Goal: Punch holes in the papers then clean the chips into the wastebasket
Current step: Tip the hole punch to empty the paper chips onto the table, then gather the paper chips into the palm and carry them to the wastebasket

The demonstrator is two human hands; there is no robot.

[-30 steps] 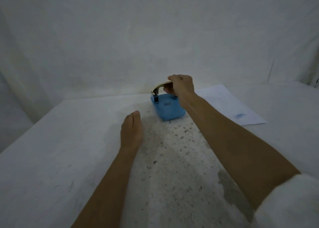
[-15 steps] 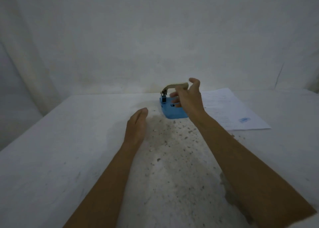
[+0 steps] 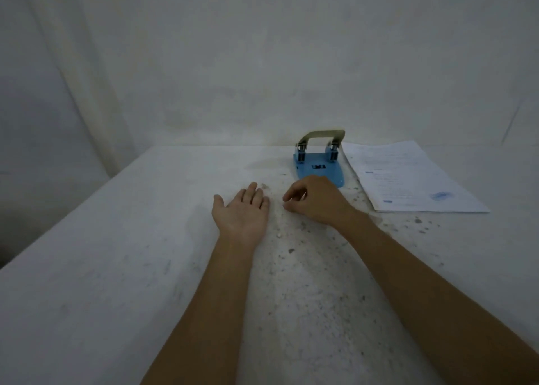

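Chips [image 3: 291, 250] scattered on table [image 3: 116, 268] before blue punch [image 3: 319, 169]; papers [image 3: 408, 177] just right. Left hand [image 3: 242, 212] flat, spread; right hand [image 3: 315, 202] curled, empty. Chips look light, loose: sweep with palm edge, don't pinch.

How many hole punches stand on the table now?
1. The blue punch stands at the far edge of the table, just left of the papers and beyond the right hand. None seems hidden.
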